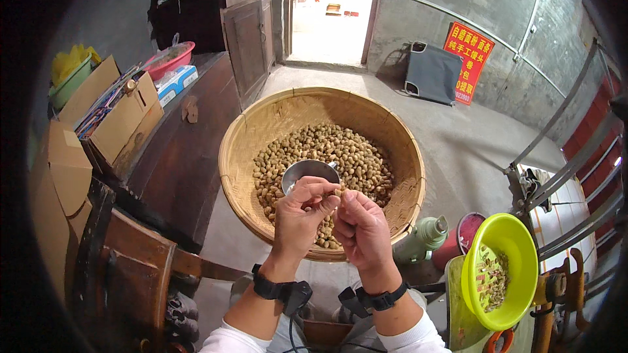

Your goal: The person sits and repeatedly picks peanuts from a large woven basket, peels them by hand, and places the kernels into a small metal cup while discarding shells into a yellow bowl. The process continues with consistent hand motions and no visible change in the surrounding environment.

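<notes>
Both my hands are raised over a large round woven bamboo basket (267, 113) heaped with unshelled peanuts (363, 157). A small peanut (339, 191) is pinched between the fingertips of my left hand (299, 211) and my right hand (362, 225), which meet there. Whether its shell is cracked is too small to tell. Just beyond my left hand, a metal cup (306, 169) with a handle rests on the peanuts. My fingers hide its near side and most of what is in it.
Right of the basket stand a green thermos flask (424, 238), a red bucket (449, 250) and a yellow-green plastic basin (525, 264) holding peanut shells. At left are a dark wooden chest (191, 152), cardboard boxes (122, 117) and a wooden chair (132, 264). A doorway (333, 34) lies ahead.
</notes>
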A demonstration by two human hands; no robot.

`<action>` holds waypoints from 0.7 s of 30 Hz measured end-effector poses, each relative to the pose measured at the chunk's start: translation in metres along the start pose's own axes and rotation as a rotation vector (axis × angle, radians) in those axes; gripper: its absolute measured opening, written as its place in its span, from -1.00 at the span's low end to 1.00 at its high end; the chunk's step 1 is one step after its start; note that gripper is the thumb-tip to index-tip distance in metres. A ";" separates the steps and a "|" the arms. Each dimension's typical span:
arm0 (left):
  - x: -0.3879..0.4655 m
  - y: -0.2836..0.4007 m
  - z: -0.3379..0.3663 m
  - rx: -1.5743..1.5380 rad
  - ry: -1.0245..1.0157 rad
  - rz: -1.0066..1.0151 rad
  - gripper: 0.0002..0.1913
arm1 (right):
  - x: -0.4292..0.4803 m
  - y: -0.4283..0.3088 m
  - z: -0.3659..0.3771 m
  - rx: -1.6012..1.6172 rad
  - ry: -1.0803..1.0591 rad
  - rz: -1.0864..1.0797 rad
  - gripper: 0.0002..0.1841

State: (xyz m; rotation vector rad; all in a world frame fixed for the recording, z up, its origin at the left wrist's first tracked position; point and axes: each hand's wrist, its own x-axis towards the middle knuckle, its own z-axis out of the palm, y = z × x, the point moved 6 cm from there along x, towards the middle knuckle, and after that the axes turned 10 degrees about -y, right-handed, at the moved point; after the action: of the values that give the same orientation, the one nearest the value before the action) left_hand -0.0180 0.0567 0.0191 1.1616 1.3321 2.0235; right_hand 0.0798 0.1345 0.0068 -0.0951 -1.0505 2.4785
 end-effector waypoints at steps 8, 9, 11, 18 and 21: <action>-0.004 0.008 0.000 0.233 0.034 0.058 -0.90 | 0.001 0.004 -0.003 -0.030 0.003 0.036 -0.72; -0.004 0.009 0.000 0.225 0.025 0.083 -0.91 | 0.001 0.005 -0.004 -0.036 0.001 0.050 -0.73; -0.004 0.011 0.001 0.222 0.014 0.144 -0.94 | 0.001 0.008 -0.004 -0.036 -0.001 0.073 -0.74; -0.003 0.012 0.000 0.205 -0.016 0.168 -0.93 | 0.000 0.009 -0.002 -0.009 -0.021 0.078 -0.76; -0.002 0.012 0.000 0.265 -0.034 0.113 -0.88 | -0.001 0.006 -0.002 0.047 -0.027 0.058 -0.77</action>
State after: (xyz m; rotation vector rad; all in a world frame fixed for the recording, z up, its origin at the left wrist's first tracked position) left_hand -0.0157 0.0504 0.0288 1.4098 1.5860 1.9354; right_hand 0.0787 0.1315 0.0008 -0.0791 -1.0129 2.5616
